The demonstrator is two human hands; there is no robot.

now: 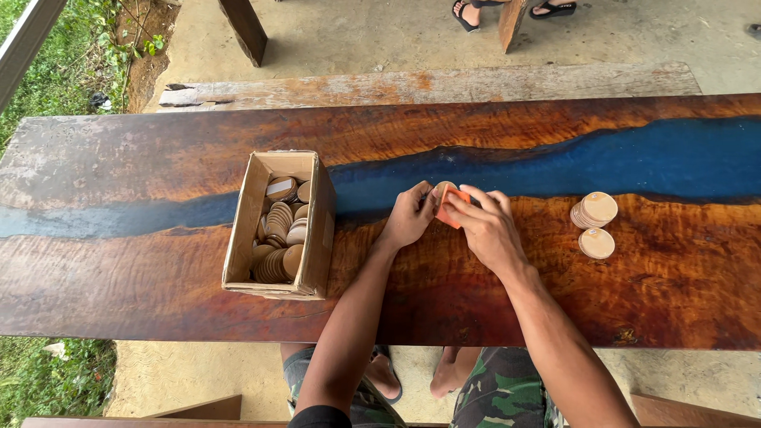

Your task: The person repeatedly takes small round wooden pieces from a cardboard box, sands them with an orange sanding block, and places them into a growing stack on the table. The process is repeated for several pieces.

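Disc (441,189) and orange pad (453,208) are sitting pinched between the fingers of both hands, left hand (410,215) gripping the disc, right hand (487,228) pressing the pad, over a wood-and-blue-resin worktop (158,269) outdoors, box (279,224) just left, stacks (594,223) right, forearms reaching forward.

Glossy wood-and-resin table (158,261), matt cardboard box (238,238), wooden discs (596,210)

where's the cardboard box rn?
In the head view, the cardboard box sits on the wooden table left of centre, just left of the left hand. It is open and full of round wooden discs.
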